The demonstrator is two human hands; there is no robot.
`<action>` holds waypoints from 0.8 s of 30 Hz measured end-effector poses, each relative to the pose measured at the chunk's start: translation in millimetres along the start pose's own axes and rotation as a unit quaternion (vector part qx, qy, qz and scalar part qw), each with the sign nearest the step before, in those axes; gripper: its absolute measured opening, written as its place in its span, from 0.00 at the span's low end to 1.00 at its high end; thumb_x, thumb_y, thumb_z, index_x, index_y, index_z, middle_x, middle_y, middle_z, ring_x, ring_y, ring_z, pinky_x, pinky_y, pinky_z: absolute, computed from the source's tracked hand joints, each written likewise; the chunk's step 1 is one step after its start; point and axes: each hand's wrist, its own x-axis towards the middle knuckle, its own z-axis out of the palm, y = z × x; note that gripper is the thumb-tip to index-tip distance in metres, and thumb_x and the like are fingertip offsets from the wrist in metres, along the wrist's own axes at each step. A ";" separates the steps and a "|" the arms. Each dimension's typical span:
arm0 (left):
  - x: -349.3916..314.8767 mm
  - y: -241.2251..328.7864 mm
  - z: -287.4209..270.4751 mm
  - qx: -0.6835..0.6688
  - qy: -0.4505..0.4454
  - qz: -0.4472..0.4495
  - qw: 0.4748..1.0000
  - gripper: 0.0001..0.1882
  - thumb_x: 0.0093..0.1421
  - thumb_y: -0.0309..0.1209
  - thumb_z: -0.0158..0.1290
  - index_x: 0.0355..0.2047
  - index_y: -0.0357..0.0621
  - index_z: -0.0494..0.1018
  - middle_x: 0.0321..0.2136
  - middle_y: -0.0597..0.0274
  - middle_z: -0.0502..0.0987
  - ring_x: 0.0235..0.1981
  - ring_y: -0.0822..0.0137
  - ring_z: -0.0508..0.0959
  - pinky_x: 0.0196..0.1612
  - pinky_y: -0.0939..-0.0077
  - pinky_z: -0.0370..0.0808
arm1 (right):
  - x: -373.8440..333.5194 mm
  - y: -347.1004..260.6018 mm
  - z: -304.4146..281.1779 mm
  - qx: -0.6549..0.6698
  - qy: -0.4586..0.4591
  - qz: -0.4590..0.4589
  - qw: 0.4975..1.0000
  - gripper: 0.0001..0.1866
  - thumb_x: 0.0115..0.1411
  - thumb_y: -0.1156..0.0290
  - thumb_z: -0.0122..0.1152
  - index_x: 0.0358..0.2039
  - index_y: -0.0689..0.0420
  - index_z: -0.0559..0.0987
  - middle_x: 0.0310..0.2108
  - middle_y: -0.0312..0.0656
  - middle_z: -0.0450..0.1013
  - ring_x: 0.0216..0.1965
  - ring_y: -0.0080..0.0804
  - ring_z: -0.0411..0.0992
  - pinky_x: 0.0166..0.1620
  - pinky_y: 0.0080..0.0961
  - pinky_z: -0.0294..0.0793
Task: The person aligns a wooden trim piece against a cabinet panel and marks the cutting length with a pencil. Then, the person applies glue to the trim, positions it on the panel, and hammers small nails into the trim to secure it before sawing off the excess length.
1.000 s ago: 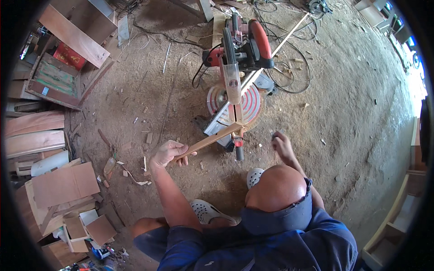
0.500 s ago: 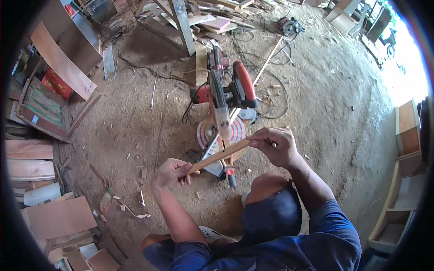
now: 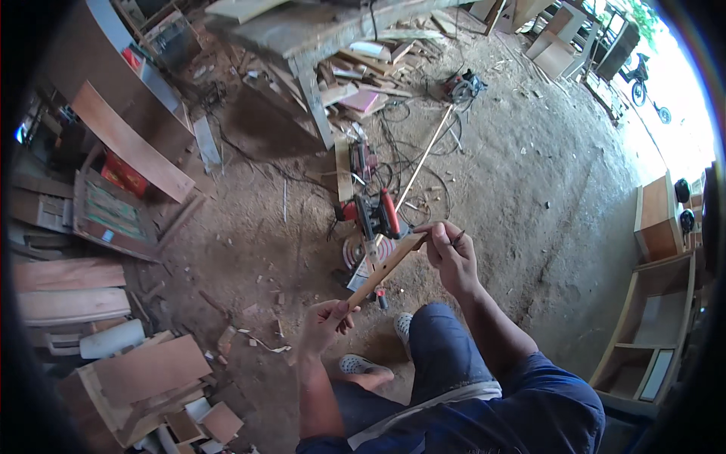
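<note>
Between my two hands I hold a narrow wooden strip (image 3: 376, 280), slanting up to the right, with a small dark spot or hole near its middle. My left hand (image 3: 325, 324) pinches its lower end between thumb and fingers. At the upper end my right hand (image 3: 452, 261) is closed on the strip. A thin dark stick-like object (image 3: 457, 237) pokes out from the right hand's fingers; its kind is unclear. Beyond the strip, a red and black mitre saw (image 3: 370, 217) stands on the ground, its round base partly hidden behind the strip.
A worn wooden workbench (image 3: 302, 41) stands at the back, with scrap wood (image 3: 363, 83) heaped underneath. A circular saw (image 3: 463, 87) and loose cables lie farther off. Boards (image 3: 155, 367) are stacked at the left; wooden cabinet frames (image 3: 643, 318) stand on the right.
I have risen from a crouch; my legs are straighter and the saw looks smaller and farther below. The strip is still in both hands and now tilts more steeply.
</note>
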 end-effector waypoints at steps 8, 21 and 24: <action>-68.2 186.1 120.3 0.108 0.097 0.062 0.987 0.23 0.74 0.49 0.62 0.47 0.39 0.87 0.28 0.66 0.84 0.26 0.78 0.79 0.32 0.81 0.75 | -33.9 -214.2 -30.9 0.048 0.071 0.042 0.995 0.15 0.81 0.62 0.57 0.51 0.60 0.85 0.23 0.22 0.69 0.20 0.08 0.55 0.24 0.16 0.52; 72.1 310.5 393.8 0.374 0.110 0.278 0.878 0.19 0.68 0.44 0.69 0.45 0.39 0.86 0.33 0.53 0.86 0.33 0.59 0.87 0.38 0.65 0.82 | -14.9 -362.3 -312.3 0.041 0.186 0.004 0.982 0.13 0.75 0.65 0.68 0.49 0.63 0.87 0.35 0.30 0.82 0.36 0.15 0.76 0.42 0.19 0.75; 126.3 332.3 462.4 0.383 0.100 0.317 0.862 0.20 0.68 0.45 0.69 0.44 0.38 0.85 0.33 0.53 0.85 0.33 0.58 0.87 0.38 0.64 0.81 | 11.8 -379.3 -390.7 0.017 0.232 -0.027 0.972 0.12 0.72 0.67 0.71 0.46 0.64 0.88 0.38 0.34 0.85 0.39 0.16 0.79 0.47 0.20 0.77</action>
